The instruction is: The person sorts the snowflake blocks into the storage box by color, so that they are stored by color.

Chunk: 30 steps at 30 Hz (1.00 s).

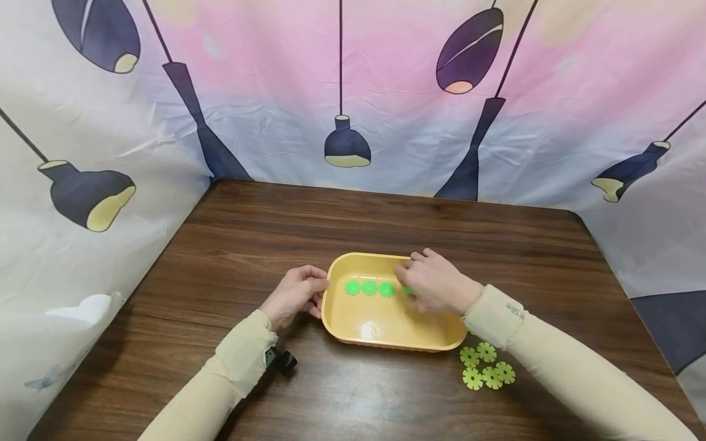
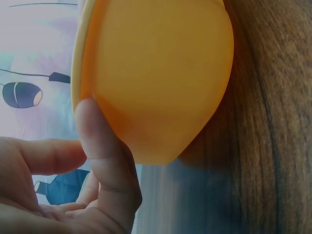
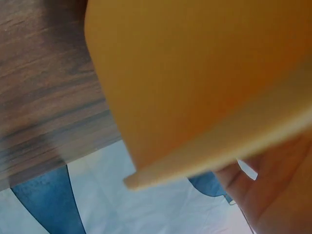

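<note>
Head view, yellow tray (image 1: 358, 326), left hand (image 1: 295, 295) touching it; right hand (image 1: 439, 283) above

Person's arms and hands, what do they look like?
Left hand and right hand: bare. Left sleeve and right sleeve: long, cream, bulky at the wrists. Right cuff has small dark lettering; black device juts out by left cuff.

On my head feed the left sleeve (image 1: 187, 401), lower left of the frame, is plain pale cream, loosely wrinkled toward a bunched-up cuff (image 1: 242, 354). Some chunky little black gadget (image 1: 285, 362) pokes out beside that. The right sleeve (image 1: 584, 373), lower right, matches, tbh, with a wide band-like cuff (image 1: 493, 315) carrying small dark lettering (image 1: 515, 310) I can't make out. Both hands (image 1: 295, 295) are bare.
</note>
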### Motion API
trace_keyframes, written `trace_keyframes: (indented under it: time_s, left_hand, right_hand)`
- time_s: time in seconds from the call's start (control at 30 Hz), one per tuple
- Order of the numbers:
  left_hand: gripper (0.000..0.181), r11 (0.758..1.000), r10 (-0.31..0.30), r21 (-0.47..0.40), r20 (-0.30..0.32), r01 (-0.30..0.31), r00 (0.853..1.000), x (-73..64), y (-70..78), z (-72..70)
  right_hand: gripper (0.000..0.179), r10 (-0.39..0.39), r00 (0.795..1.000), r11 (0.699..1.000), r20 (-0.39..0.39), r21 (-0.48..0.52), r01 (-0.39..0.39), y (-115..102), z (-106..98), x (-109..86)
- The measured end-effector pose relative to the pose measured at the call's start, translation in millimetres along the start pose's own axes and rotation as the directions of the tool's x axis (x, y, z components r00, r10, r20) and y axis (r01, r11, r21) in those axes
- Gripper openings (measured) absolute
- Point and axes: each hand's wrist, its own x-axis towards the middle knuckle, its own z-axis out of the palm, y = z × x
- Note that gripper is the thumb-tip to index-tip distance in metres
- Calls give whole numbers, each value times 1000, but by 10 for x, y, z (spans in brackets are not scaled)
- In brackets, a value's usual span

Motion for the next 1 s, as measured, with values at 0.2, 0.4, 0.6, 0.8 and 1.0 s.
trace_keyframes:
  time_s: [0.2,0.4,0.6,0.8,1.0]
  left_hand:
    - [24,1000,3,4,-5,-3,1000,11,-11,6]
    - [24,1000,4,7,-10,-4,1000,13,-16,4]
    - [23,1000,2,1,-11,-2,1000,10,-10,11]
    - [23,1000,1,0,-16,-1,1000,12,1,3]
    - [23,1000,-3,10,-21,3,1000,15,-7,14]
  right_hand:
    - [22,-2,1000,1000,1,-7,2,-13,31,19]
    - [22,-8,1000,1000,-22,19,8,-8,37,-4]
    - [12,3,999,999,42,40,-5,-18,-19,-95]
    - [6,19,984,993,175,108,-39,-52,-53,-197]
    - [14,33,984,992,177,112,-54,-53,-16,-231]
